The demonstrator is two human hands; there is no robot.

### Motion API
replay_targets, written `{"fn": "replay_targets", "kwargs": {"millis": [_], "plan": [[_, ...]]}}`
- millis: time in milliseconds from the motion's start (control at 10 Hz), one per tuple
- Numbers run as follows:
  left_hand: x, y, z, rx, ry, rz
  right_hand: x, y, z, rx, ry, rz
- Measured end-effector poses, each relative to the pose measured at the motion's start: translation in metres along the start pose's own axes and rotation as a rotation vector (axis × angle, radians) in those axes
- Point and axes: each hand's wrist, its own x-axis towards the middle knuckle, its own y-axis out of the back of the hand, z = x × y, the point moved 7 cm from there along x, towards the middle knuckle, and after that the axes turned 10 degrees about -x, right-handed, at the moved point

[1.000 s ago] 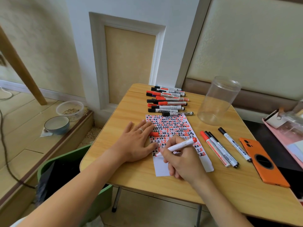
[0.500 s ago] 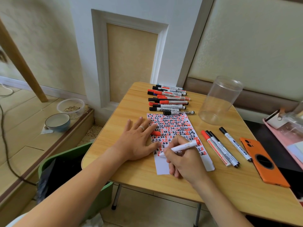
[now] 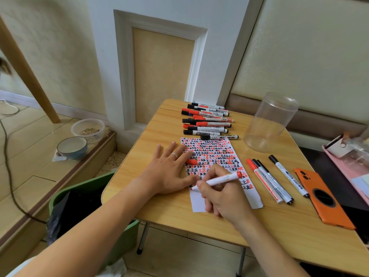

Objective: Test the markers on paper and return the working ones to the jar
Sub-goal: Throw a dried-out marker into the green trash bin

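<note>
A white paper (image 3: 214,154) covered with red and black test marks lies on the wooden table (image 3: 279,226). My right hand (image 3: 223,193) grips a white marker with a red end (image 3: 223,179), its tip on the paper's lower left part. My left hand (image 3: 169,170) lies flat with straight fingers, pressing the paper's left edge; a red cap (image 3: 191,162) sits under its fingers. A clear plastic jar (image 3: 269,122) stands upright and holds nothing, at the back right. Several capped markers (image 3: 207,121) lie in a pile behind the paper. Several more markers (image 3: 273,179) lie right of the paper.
An orange phone (image 3: 321,196) lies face down near the table's right edge, beside a pink tray (image 3: 353,176). A green bin with a black liner (image 3: 79,208) stands below the table's left side. Two bowls (image 3: 79,140) sit on the floor ledge at left.
The right hand and its marker have shifted slightly on the lower paper while writing. The left hand stays flat on the paper.
</note>
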Motion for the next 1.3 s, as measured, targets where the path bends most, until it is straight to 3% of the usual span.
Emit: {"fn": "replay_targets", "kwargs": {"millis": [1300], "plan": [[-0.0003, 0.0008, -0.0001, 0.002, 0.001, -0.015, 0.0003, 0.0006, 0.0018, -0.037, -0.032, 0.011]]}}
